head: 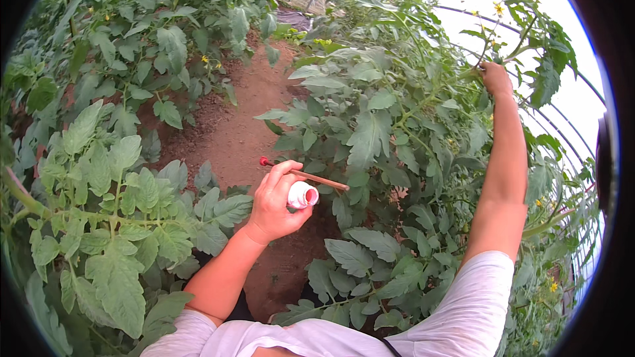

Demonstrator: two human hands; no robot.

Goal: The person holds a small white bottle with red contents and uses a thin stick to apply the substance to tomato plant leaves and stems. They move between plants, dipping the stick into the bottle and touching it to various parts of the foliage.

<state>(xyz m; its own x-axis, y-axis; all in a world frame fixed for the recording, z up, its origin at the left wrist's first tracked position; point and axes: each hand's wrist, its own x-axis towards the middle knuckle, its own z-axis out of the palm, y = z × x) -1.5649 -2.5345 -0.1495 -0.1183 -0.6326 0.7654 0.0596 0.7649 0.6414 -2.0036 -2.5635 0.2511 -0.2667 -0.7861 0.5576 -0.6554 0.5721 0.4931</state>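
My left hand point(278, 201) is wrapped around a small white plastic bottle point(297, 195), uncapped, with reddish residue inside its mouth. Between the fingers of that same hand lies a thin wooden stick point(322, 180) with a red tip at its left end. At the upper right, my right arm reaches out, and my right hand point(496, 79) pinches a tomato stem point(516, 52) near the top of the plant. Yellow tomato flowers point(498, 9) stand just above these fingers. The fingertips are partly hidden by the stem and leaves.
Dense tomato plants point(367, 134) line the right side, with another leafy row point(168, 44) on the left. A bare soil path point(243, 114) runs between them. One large tomato leaf point(114, 223) juts in near my left forearm. Curved greenhouse hoops point(560, 129) arch at the right.
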